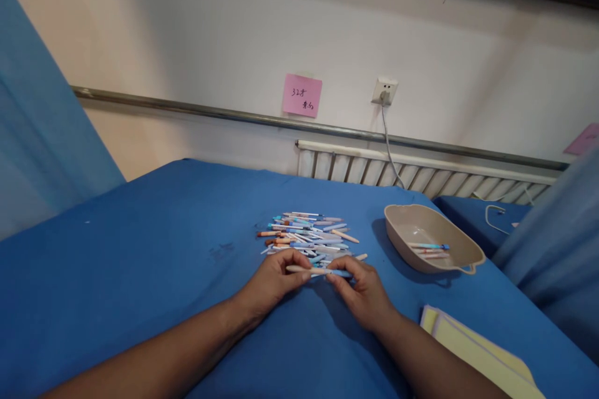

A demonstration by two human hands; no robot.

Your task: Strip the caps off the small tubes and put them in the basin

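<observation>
My left hand [274, 279] pinches the cream-coloured end of a slim pen [320, 270] between thumb and fingers. My right hand [364, 293] is closed on the pen's other end, where a blue part sticks out. Both hands hold it level, just in front of a pile of pens and pen parts [304, 237] on the blue cloth. The pile mixes blue, white, orange and cream pieces, lying mostly sideways. Whether the cream and blue parts are joined is hidden by my right fingers.
A beige basin [433, 224] with a few pens [428, 247] inside stands to the right. Yellow pads or sheets [477, 349] lie near my right forearm. Blue cloth [131, 249] covers the table. Behind are a radiator [355, 168] and a plugged-in cable [387, 137].
</observation>
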